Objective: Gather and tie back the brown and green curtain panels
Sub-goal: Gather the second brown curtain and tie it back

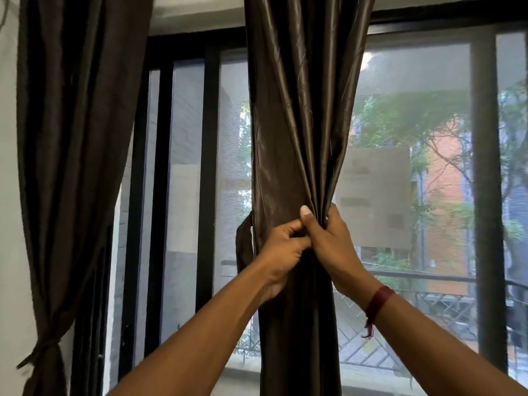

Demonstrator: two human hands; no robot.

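Observation:
A shiny dark brown curtain panel (297,124) hangs in the middle of the window, gathered into a narrow bunch at hand height. My right hand (331,244) grips the bunched folds from the right, thumb up against the cloth. My left hand (281,252) sits beside it on the left, fingers curled and pinching a fabric tie-back strip (243,244) that loops out behind the panel's left edge. A second dark curtain panel (77,138) hangs at the far left, cinched low by a tie (47,345).
Behind the curtains stands a black-framed window (210,167) with mesh screens. A thick black frame post (485,195) rises at the right. A balcony railing (428,277), trees and a brick building lie outside. A pale wall (10,224) borders the left.

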